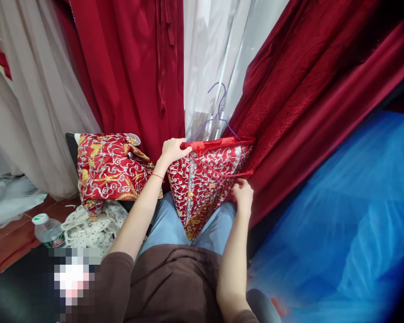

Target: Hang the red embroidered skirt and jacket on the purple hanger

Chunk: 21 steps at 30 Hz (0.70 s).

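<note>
A red garment (212, 179) with silver and gold embroidery hangs in front of my knees on a purple wire hanger (218, 114). At its top left corner, my left hand (175, 151) is closed on the red edge, thumb on the near side. My right hand (243, 196) is beside the garment's right side with fingers curled in, just below a thin red cord (237, 175) that crosses the front. What those fingers pinch, if anything, is hidden from me.
A second red embroidered piece (109, 168) lies on a dark surface to the left. Below it are a spotted white cloth (92, 226) and a plastic bottle (49, 229). Red gowns (131, 58) hang ahead; blue tulle (340, 224) fills the right.
</note>
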Each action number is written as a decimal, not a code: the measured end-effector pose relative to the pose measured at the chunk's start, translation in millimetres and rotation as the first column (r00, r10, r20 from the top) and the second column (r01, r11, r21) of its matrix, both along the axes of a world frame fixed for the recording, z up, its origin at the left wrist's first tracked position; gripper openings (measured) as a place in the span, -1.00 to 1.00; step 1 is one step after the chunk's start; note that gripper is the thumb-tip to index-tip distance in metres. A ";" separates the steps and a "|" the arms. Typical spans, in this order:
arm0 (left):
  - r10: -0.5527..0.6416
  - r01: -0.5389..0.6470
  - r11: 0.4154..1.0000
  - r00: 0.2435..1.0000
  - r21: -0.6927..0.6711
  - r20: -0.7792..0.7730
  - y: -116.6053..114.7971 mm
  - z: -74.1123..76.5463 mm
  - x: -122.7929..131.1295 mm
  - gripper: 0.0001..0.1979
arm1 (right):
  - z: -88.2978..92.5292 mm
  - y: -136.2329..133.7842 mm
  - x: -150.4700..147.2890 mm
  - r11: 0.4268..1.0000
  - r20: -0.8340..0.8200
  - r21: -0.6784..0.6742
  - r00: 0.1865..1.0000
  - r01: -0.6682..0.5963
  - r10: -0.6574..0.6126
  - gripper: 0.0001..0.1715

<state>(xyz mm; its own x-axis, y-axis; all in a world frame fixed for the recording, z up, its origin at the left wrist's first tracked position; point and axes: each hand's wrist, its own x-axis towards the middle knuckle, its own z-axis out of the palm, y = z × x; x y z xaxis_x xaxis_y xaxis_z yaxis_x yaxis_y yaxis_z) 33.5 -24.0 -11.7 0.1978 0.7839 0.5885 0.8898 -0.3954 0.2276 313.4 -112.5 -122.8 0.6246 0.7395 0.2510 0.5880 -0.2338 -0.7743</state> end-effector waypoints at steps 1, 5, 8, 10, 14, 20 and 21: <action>-0.002 0.002 1.000 1.000 -0.001 -0.006 0.2 0.0 -0.1 -0.63 | -0.6 -1.5 0.5 1.000 0.001 0.021 1.000 0.002 -0.002 -0.58; -0.019 0.019 1.000 1.000 0.000 -0.020 0.4 0.8 -2.6 -0.64 | 10.6 0.7 -28.8 0.969 0.048 0.190 0.987 -0.161 0.155 -0.67; -0.063 0.064 0.998 0.997 0.005 -0.035 -1.1 2.0 -6.3 -0.63 | 24.7 14.6 -68.1 0.849 0.114 0.326 0.909 -0.416 0.401 -0.71; -0.097 0.098 0.995 0.994 0.005 -0.053 -2.8 2.9 -8.8 -0.62 | 32.3 28.6 -94.1 0.775 0.165 0.367 0.856 -0.514 0.490 -0.76; -0.132 0.133 0.991 0.988 0.006 -0.077 -7.2 3.9 -11.0 -0.64 | 39.4 57.2 -134.4 0.705 0.105 0.459 0.821 -0.541 0.561 -0.89; -0.084 0.086 0.995 0.996 0.045 -0.032 -9.5 1.0 -3.7 -0.50 | 40.0 72.9 -152.9 0.710 -0.080 0.558 0.824 -0.429 0.561 -0.89; -0.062 0.062 0.997 0.998 0.049 -0.020 -9.0 0.1 -1.4 -0.48 | 40.6 71.8 -152.4 0.706 -0.092 0.553 0.809 -0.443 0.580 -0.86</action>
<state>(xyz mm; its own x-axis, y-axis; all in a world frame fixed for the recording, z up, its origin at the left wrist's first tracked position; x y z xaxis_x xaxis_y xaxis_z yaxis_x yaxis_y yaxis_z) 32.1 -33.0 -11.6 0.2562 0.7396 0.6224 0.8671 -0.4604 0.1903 161.0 -40.7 -82.1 0.2750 0.7821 0.5593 0.2807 0.4911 -0.8247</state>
